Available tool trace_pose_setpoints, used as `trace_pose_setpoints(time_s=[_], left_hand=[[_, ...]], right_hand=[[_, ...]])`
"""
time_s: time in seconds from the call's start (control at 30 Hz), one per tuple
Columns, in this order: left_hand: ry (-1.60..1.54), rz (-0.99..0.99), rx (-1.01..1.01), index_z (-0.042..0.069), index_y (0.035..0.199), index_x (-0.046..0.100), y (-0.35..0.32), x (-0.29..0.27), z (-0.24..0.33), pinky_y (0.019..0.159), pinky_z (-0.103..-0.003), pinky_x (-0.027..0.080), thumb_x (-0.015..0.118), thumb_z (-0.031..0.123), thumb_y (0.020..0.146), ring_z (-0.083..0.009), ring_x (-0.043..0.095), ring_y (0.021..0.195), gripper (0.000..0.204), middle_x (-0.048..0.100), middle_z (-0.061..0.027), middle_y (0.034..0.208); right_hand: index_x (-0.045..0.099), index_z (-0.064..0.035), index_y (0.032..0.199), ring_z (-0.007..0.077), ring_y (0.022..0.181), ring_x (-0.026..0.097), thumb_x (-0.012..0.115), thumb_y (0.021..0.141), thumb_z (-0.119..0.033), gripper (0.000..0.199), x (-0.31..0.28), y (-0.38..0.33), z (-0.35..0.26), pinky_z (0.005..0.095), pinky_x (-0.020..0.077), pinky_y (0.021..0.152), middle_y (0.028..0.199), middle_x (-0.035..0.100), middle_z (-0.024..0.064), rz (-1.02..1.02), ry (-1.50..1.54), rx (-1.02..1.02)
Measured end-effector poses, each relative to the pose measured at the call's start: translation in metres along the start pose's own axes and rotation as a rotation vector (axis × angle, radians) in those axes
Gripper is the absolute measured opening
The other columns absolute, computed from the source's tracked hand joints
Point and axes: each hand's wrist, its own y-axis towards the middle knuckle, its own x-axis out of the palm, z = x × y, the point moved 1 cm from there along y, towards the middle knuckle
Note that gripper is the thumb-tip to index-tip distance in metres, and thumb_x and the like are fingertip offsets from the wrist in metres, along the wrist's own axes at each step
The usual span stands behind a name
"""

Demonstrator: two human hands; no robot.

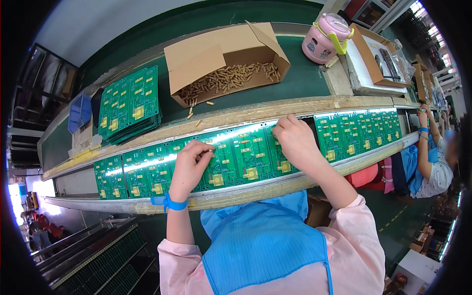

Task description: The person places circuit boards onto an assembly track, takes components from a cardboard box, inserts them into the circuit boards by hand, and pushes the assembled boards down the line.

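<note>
A green circuit board panel with yellow parts lies on the conveyor rail in front of me. My left hand, with a blue strap on its wrist, rests on the panel's left half, fingers curled with the tips pinched at a small part. My right hand lies over the panel's upper right edge, fingers bent down onto the board. Whether either hand holds a small component is hidden by the fingers.
An open cardboard box of small tan components sits on the green belt behind. A stack of green boards lies at the left, more boards at the right. A pink jug stands far right. Another person works at the right.
</note>
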Motion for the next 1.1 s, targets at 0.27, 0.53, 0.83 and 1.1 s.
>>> trace_pose_setpoints(time_s=[0.27,0.53,0.83,1.1], left_hand=[[-0.121,-0.02,0.051,0.002,0.1,0.072,0.003,0.01,-0.003,0.067,-0.023,0.047,0.069,0.002,0.085,-0.0112,0.059,0.075,0.015,0.065,-0.0052,0.088],[-0.274,0.009,0.0,0.002,0.099,0.071,0.008,0.04,0.003,0.072,-0.023,0.05,0.071,0.004,0.085,-0.0079,0.061,0.079,0.013,0.068,-0.0027,0.088],[0.057,0.125,0.276,0.005,0.091,0.076,0.018,0.037,0.011,0.076,-0.032,0.05,0.074,0.005,0.079,-0.0209,0.062,0.086,0.012,0.071,-0.0064,0.088],[0.091,0.23,0.279,0.007,0.09,0.078,0.027,0.037,0.002,0.079,-0.033,0.048,0.075,0.006,0.078,-0.0213,0.059,0.088,0.012,0.072,-0.0057,0.085]], right_hand=[[0.06,-0.0027,0.12,0.0307,0.084,0.069,0.06,0.081,-0.003,0.039,0.008,0.085,0.018,0.0395,0.0569,0.069,0.125,0.056,0.0166,0.19,-0.011,0.248],[0.063,-0.001,0.108,0.0289,0.075,0.071,0.06,0.08,-0.006,0.028,0.041,0.101,0.032,0.0375,0.0589,0.062,0.13,0.054,0.0178,0.165,-0.131,0.335],[0.063,-0.0041,0.085,0.0259,0.077,0.069,0.063,0.075,-0.002,0.01,0.036,0.089,0.045,0.0372,0.0566,0.063,0.097,0.063,0.0106,0.245,-0.094,0.119],[0.068,-0.0052,0.1,0.0286,0.085,0.067,0.059,0.078,0.001,0.024,0.029,0.076,0.038,0.039,0.0559,0.071,0.095,0.064,0.0103,0.486,0.089,0.133]])
